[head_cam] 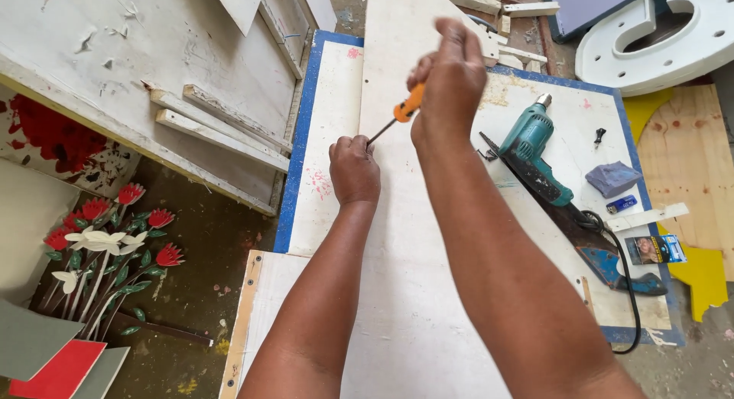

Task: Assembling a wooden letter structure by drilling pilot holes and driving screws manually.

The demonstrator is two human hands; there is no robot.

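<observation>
Head view, looking down on my two bare hands. An orange-handled screwdriver (397, 117) sits near the far middle of a long white board (405, 292), its dark shaft slanting down and to the left. My right hand (451, 81) is wrapped fully round the orange handle, fingers closed. My left hand (354, 169) is a closed fist at the lower end of the shaft, resting on the board; I cannot tell whether anything is pinched under it. The board lies across a white, blue-edged panel (321, 139). Toward that panel's right edge lie a teal power drill (531, 146) with its black cord (623, 276), a folded blue cloth (612, 177) and a small blue lighter (621, 205). Well to the left, painted red and white flowers (107, 242) lie on the floor.
</observation>
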